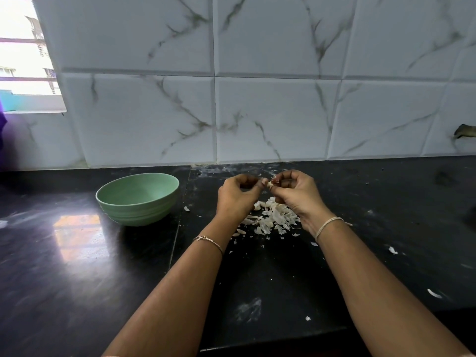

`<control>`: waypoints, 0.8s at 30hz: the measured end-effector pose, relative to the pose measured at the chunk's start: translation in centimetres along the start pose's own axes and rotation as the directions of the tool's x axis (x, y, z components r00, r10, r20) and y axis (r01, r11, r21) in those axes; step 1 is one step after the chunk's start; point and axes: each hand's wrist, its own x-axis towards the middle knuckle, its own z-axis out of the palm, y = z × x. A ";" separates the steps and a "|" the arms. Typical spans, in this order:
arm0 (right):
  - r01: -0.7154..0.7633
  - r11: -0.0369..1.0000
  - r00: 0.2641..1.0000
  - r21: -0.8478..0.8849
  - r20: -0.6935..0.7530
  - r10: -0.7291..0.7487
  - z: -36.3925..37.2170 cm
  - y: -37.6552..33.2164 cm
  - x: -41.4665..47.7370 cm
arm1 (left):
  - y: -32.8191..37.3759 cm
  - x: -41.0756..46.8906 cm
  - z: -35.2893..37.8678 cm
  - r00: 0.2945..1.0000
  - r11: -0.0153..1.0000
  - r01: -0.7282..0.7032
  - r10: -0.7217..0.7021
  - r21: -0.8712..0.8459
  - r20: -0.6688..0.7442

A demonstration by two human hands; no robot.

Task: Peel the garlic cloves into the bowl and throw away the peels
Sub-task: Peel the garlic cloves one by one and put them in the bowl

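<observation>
I pinch one garlic clove (pixel 269 185) between my left hand (pixel 238 195) and right hand (pixel 296 194), above the peel pile (pixel 273 219), right of the green bowl (pixel 137 199). It looks small, light and slippery; grip its ends.

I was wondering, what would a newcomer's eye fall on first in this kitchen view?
Most likely the two hands meeting mid-frame: the left hand and right hand both pinch a small garlic clove above the black counter. Just beneath them lies a white pile of peels, and a green bowl stands to the left, apart from it.
</observation>
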 end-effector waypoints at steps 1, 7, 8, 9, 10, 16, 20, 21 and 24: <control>0.006 1.000 1.000 0.009 0.006 -0.007 0.0 0.0 0.0 | 0.0 0.0 0.1 1.000 1.000 -0.010 0.009 0.005 0.009; 0.050 0.998 0.999 -0.030 -0.002 -0.050 0.1 0.2 0.1 | 0.0 0.1 0.0 1.000 1.000 -0.009 0.009 0.019 -0.015; 0.057 0.997 0.998 -0.042 -0.010 -0.058 0.1 0.2 0.1 | 0.0 0.1 0.0 1.000 1.000 -0.002 0.002 0.010 -0.019; 0.064 0.997 0.998 -0.053 -0.015 -0.065 0.1 0.1 0.1 | 0.1 0.0 0.1 1.000 1.000 0.004 -0.004 0.004 -0.018; 0.071 0.996 0.997 -0.062 -0.015 -0.073 0.2 0.1 0.0 | 0.2 0.0 0.1 1.000 1.000 0.015 -0.015 -0.007 -0.011; 0.099 0.993 0.995 -0.065 0.022 -0.097 0.3 -0.1 -0.2 | -0.1 0.4 0.3 0.987 0.971 0.152 -0.141 -0.184 0.073; 0.116 0.992 0.990 -0.046 0.087 -0.112 0.6 0.1 -0.3 | 0.0 0.5 0.2 0.976 0.943 0.219 -0.205 -0.250 0.078; 0.124 0.991 0.988 -0.053 0.099 -0.118 0.6 0.1 -0.4 | 0.0 0.5 0.2 0.974 0.943 0.226 -0.216 -0.246 0.068; 0.121 0.993 0.989 -0.017 0.086 -0.119 0.4 0.1 -0.2 | 0.0 0.6 -0.3 0.973 0.953 0.225 -0.232 -0.203 -0.010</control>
